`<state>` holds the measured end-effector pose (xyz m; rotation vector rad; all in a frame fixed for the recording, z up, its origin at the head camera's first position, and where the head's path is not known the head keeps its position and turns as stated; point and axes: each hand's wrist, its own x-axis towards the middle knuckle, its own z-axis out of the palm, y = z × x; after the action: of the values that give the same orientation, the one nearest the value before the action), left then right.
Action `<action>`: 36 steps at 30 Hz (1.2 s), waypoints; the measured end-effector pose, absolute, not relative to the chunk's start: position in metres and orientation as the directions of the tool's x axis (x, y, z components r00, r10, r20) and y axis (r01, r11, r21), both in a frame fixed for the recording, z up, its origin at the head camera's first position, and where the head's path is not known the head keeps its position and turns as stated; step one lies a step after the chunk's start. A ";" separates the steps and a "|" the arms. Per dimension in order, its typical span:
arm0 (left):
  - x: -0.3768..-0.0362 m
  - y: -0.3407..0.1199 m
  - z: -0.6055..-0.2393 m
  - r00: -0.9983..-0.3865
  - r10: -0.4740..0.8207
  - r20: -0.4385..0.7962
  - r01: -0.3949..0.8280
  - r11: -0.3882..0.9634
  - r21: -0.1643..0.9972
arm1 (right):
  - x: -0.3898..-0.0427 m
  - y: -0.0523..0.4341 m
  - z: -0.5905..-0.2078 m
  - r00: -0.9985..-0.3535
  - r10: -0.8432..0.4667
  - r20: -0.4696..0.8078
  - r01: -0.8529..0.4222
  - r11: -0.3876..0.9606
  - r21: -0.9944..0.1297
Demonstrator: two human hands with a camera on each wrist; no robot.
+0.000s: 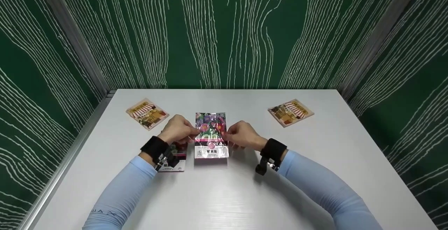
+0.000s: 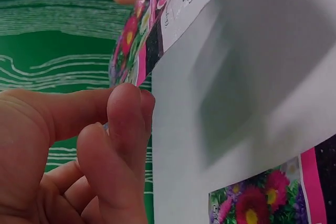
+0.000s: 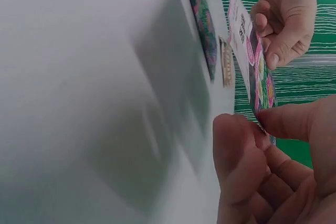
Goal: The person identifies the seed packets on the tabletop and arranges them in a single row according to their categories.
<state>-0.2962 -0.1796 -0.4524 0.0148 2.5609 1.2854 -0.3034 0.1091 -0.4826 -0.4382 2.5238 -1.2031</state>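
I held the flower packet (image 1: 211,135) up over the middle of the table (image 1: 224,195), my left hand (image 1: 178,129) pinching its left edge and my right hand (image 1: 242,135) pinching its right edge. It was lifted, its shadow below it, but not opened as far as I could see. A second flower packet (image 1: 174,158) lay flat under my left wrist, untouched. Two orange packets (image 1: 147,113) lay farther back, one at each side.
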 end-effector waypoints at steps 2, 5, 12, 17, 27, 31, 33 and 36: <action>-0.295 -0.181 -0.455 -0.962 0.123 -0.242 -0.113 0.627 0.770 | -0.302 0.104 -0.487 -0.901 -0.408 -0.147 -0.158 0.626 -0.764; -0.294 -0.184 -0.461 -0.959 0.109 -0.262 -0.124 0.671 0.731 | -0.301 0.097 -0.494 -0.893 -0.429 -0.138 -0.199 0.649 -0.734; -0.292 -0.183 -0.470 -0.956 0.083 -0.281 -0.129 0.740 0.660 | -0.315 0.092 -0.526 -0.879 -0.466 -0.103 -0.291 0.695 -0.657; -0.293 -0.182 -0.476 -0.952 0.086 -0.293 -0.128 0.758 0.639 | -0.331 0.092 -0.551 -0.875 -0.473 -0.099 -0.338 0.746 -0.574; -0.295 -0.185 -0.490 -0.954 0.134 -0.269 -0.057 0.798 0.600 | -0.324 0.083 -0.557 -0.870 -0.484 -0.095 -0.370 0.768 -0.523; -0.294 -0.184 -0.491 -0.963 0.146 -0.225 -0.006 0.825 0.564 | -0.328 0.081 -0.563 -0.878 -0.468 -0.099 -0.358 0.780 -0.513; -0.287 -0.179 -0.481 -0.968 0.121 -0.222 -0.020 0.839 0.543 | -0.330 0.081 -0.566 -0.880 -0.464 -0.099 -0.360 0.790 -0.496; -0.287 -0.178 -0.483 -0.972 0.105 -0.211 -0.027 0.840 0.543 | -0.335 0.082 -0.572 -0.879 -0.464 -0.109 -0.364 0.801 -0.475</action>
<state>-0.2872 -0.1782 -0.4830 0.0598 2.7867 0.8271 -0.3348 0.0821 -0.5723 -0.6454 2.7694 -0.6639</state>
